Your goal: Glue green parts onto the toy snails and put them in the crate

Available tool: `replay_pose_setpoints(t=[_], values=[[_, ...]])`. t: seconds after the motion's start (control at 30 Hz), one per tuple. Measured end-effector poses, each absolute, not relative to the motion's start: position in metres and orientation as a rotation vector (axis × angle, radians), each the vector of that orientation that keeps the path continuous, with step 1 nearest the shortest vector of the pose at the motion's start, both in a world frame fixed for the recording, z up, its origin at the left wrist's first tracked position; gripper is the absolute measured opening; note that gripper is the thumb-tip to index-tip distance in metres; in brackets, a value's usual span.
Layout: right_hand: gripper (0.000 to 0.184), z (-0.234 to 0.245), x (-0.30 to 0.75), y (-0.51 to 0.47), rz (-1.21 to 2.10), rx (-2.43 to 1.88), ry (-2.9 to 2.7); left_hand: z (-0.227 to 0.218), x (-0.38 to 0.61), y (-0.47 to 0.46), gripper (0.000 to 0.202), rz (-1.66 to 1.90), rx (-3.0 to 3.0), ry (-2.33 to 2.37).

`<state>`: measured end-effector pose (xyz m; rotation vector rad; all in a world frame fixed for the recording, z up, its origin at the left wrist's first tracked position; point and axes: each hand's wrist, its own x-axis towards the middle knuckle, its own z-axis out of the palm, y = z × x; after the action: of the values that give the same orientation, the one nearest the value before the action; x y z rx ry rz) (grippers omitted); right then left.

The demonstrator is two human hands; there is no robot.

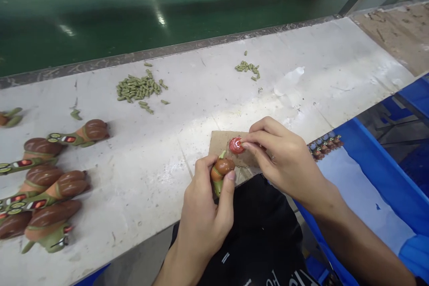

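Note:
My left hand (209, 205) is wrapped round a small painted figurine (223, 167) with a glossy brown end, an orange band and a green part. A pale green stub sticks up from it. Thumb and forefinger of my right hand (278, 152) are pinched together at the edge of a small round, shiny red piece (236, 145), over a piece of brown cardboard (217, 140). Whether the fingertips grip the red piece or something tiny beside it, I cannot tell. Similar figurines (95, 130) lie grouped on the table's left side.
A heap of small green pegs (139, 87) lies on the white table (150, 143), with a smaller cluster of pegs (248, 68) to its right. Behind runs a green belt (134, 18). At lower right, a blue bin (378, 156) holds a row of small figures (325, 145).

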<state>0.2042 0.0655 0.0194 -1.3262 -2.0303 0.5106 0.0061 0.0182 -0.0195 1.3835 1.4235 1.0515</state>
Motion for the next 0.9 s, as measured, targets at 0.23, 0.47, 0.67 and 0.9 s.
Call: replay_pose_setpoints(t=[0.23, 0.47, 0.67, 0.9], values=[[0.018, 0.016, 0.201, 0.056, 0.543, -1.343, -1.727, -0.024, -0.015, 0.019, 0.018, 1.206, 1.178, 1.288], [0.011, 0.009, 0.192, 0.033, 1.185, -1.199, -1.132, -0.017, -0.013, 0.016, 0.02, 1.099, 0.934, 1.052], [0.011, 0.003, 0.186, 0.025, 1.249, -1.209, -1.07, -0.017, -0.007, 0.017, 0.02, 1.073, 0.923, 1.008], [0.014, 0.004, 0.186, 0.026, 1.226, -1.249, -1.092, -0.018, -0.01, 0.021, 0.015, 1.066, 1.011, 1.0]])
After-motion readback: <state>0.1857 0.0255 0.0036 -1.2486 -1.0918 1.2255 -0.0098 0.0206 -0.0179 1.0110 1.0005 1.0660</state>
